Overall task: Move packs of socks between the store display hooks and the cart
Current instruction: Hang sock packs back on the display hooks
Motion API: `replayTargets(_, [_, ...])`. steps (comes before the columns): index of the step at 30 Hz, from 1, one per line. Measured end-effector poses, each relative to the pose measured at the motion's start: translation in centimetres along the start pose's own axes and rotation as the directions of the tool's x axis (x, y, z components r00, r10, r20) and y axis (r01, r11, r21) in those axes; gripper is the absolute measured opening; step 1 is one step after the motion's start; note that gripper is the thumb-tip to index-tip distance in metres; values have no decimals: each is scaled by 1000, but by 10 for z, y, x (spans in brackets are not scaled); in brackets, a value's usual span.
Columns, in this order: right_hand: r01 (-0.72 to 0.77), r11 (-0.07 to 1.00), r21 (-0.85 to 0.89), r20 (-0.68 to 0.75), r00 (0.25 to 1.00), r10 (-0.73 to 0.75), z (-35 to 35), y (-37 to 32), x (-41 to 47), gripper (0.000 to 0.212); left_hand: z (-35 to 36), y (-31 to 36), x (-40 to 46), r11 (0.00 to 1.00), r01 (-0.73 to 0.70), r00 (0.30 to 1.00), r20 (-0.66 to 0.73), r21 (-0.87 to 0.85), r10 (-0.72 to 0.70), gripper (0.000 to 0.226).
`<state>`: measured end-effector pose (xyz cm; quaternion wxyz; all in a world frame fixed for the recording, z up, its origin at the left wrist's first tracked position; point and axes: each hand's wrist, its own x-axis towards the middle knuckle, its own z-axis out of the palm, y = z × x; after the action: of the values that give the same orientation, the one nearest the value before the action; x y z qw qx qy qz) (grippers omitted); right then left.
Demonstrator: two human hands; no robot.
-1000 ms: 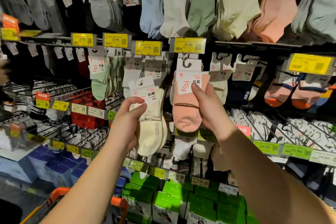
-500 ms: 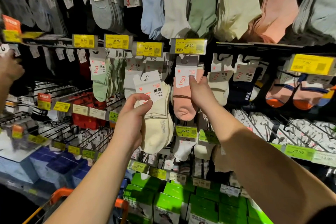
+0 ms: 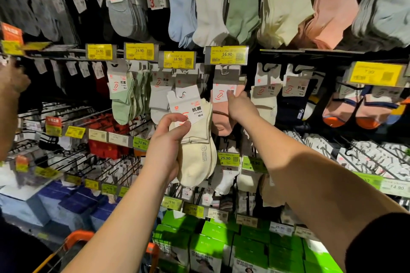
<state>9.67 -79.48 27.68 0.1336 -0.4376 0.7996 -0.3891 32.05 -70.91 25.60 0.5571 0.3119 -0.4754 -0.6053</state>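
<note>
- Far left: another person's hand reaches up toward the dark racks; it is blurred, and its hold cannot be told.
- Lower left: the orange handle of the cart shows at the bottom edge, under the left forearm.
- Left of centre: the left hand grips a cream sock pack; thumb and forefinger pinch the lower corner of its white card, the other fingers curl round the sock body; the pack is off the hooks, held in front of the display.
- Centre: the right hand holds a pink sock pack that hangs under a yellow 16.90 price tag; its thumb presses the pack's white label; the fingers go behind the pack and are hidden.
- Lower right: green boxes stand stacked below the hooks.
</note>
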Motion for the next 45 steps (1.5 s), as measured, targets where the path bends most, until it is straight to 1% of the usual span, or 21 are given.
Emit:
replayTargets(3, [2,1000,14,-8,1000,-2,-1,2,1,69,1,-1,-1,1000,9,1000,17,1,-9,20])
replayTargets(6, [32,996,89,0,999,-32,-2,10,-4,74,1,-2,-3,1000,20,1000,18,-13,-20,22])
replayTargets(8, [41,989,141,-23,999,-38,-5,16,-18,80,1,-3,-4,1000,14,1000,24,-13,-13,23])
replayTargets(10, [61,980,188,-67,997,-50,-10,24,-37,79,1,-5,-6,1000,18,999,35,-12,-17,24])
replayTargets(11, [78,970,228,-81,995,-61,-14,28,-50,73,2,-7,-6,1000,23,999,37,-13,-23,24])
replayTargets(14, [136,906,401,-59,991,-123,-25,39,-96,41,6,-15,-6,1000,23,998,51,-7,-23,18])
replayTargets(15, [142,867,478,-42,989,-139,-25,42,-113,33,9,-17,-6,1000,20,998,60,15,-21,14])
replayTargets(17, [129,767,628,-19,988,-150,-23,46,-142,23,16,-23,-9,998,18,997,73,59,-22,16])
replayTargets(19, [120,684,719,6,984,-179,-22,50,-161,18,24,-30,-12,997,-6,994,105,75,-2,23])
replayTargets(21, [77,642,762,52,982,-180,-25,51,-169,19,35,-37,-14,998,-27,990,142,53,19,43])
replayTargets(24, [-6,571,821,110,983,-148,-30,55,-169,16,50,-45,-15,999,-25,990,140,43,19,78])
replayTargets(26, [-46,529,847,127,985,-117,-32,60,-167,14,57,-50,-13,996,-35,990,139,88,23,87])
replayTargets(29, [-77,462,884,135,986,-94,-34,69,-164,19,63,-56,-12,998,14,983,181,65,-25,82])
replayTargets(33, [-90,323,942,137,983,-126,-38,80,-161,41,71,-62,-11,998,40,964,261,39,-49,57])
replayTargets(35, [-109,266,958,167,964,-209,-42,83,-161,35,75,-65,-10,999,32,952,304,32,-40,55])
replayTargets(37, [-128,275,953,197,951,-237,-45,88,-161,27,76,-66,-9,998,9,939,343,58,-28,61])
replayTargets(39, [-136,307,942,202,960,-192,-46,90,-160,34,79,-65,-9,995,-4,928,372,96,-32,66])
replayTargets(40, [-129,323,938,190,968,-164,-46,92,-159,36,81,-65,-10,996,8,922,386,86,-40,61])
replayTargets(42, [-115,344,932,159,982,-101,-45,93,-156,29,89,-65,-9,998,62,924,377,24,-67,35])
replayTargets(43, [-120,351,929,150,987,-59,-45,93,-155,27,92,-65,-9,997,78,931,358,1,-73,28])
replayTargets(45, [-143,354,924,152,988,1,-46,97,-154,24,94,-68,-7,997,79,937,341,12,-78,27])
